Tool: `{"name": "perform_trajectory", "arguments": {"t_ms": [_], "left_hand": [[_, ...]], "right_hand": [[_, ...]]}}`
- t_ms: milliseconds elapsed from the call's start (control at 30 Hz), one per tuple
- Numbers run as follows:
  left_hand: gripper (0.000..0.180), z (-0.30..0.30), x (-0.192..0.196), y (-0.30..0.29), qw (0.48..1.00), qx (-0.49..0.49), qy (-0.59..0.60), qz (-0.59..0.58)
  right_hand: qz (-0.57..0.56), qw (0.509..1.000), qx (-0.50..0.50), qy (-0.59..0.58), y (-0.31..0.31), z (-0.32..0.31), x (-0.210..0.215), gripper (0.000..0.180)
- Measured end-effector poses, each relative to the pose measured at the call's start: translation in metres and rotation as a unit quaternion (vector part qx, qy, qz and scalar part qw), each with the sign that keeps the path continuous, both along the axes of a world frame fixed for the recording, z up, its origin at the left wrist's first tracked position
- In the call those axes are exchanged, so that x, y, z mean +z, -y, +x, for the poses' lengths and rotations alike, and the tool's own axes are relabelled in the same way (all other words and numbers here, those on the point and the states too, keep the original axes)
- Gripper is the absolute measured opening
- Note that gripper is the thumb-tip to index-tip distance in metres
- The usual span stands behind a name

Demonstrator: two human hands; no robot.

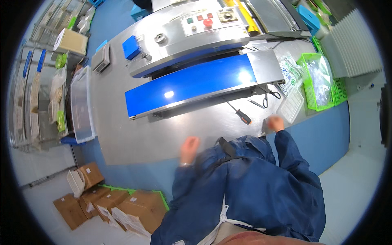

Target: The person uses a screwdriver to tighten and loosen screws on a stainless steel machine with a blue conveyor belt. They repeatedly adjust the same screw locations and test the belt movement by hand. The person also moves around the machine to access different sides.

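Blue sleeves lowest in view: your left hand rests flat, fingers spread, on the steel table; right hand pinches a clear bag at the table edge. Screwdriver lies just left of that bag, so a careless sweep could knock it off. Grip on the bag looks marginal, may slip.

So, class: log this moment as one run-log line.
left hand: open, on steel table | right hand: on table edge, holding nothing seen | nearby: screwdriver, scissors, blue belt, green basket
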State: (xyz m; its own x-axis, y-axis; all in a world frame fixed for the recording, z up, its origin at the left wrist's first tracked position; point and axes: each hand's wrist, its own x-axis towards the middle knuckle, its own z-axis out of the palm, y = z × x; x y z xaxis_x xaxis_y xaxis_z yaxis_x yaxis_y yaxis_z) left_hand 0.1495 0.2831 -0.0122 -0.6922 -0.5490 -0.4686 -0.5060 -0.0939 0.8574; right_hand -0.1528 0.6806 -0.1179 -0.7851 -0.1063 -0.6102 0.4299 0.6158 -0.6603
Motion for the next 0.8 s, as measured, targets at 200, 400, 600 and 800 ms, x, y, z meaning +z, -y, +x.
{"name": "perform_trajectory", "arguments": {"t_ms": [200,400,600,800], "left_hand": [[0.019,-0.005,-0.007,0.002,0.999,0.020,0.003,-0.042],[0.020,-0.009,0.001,0.009,0.997,0.017,0.021,-0.078],[0.021,-0.024,0.011,0.013,0.999,0.026,-0.014,-0.018],[0.022,-0.028,0.011,0.021,0.998,0.046,-0.027,0.022]], "right_hand": [[-0.098,0.988,0.120,0.005,0.113,0.021,0.034,0.037],[0.158,0.890,0.335,-0.263,0.156,0.031,0.060,0.041],[0.202,0.840,0.429,-0.265,0.173,0.027,0.041,0.038],[0.053,0.888,0.429,-0.157,0.169,0.036,0.071,0.029]]}}
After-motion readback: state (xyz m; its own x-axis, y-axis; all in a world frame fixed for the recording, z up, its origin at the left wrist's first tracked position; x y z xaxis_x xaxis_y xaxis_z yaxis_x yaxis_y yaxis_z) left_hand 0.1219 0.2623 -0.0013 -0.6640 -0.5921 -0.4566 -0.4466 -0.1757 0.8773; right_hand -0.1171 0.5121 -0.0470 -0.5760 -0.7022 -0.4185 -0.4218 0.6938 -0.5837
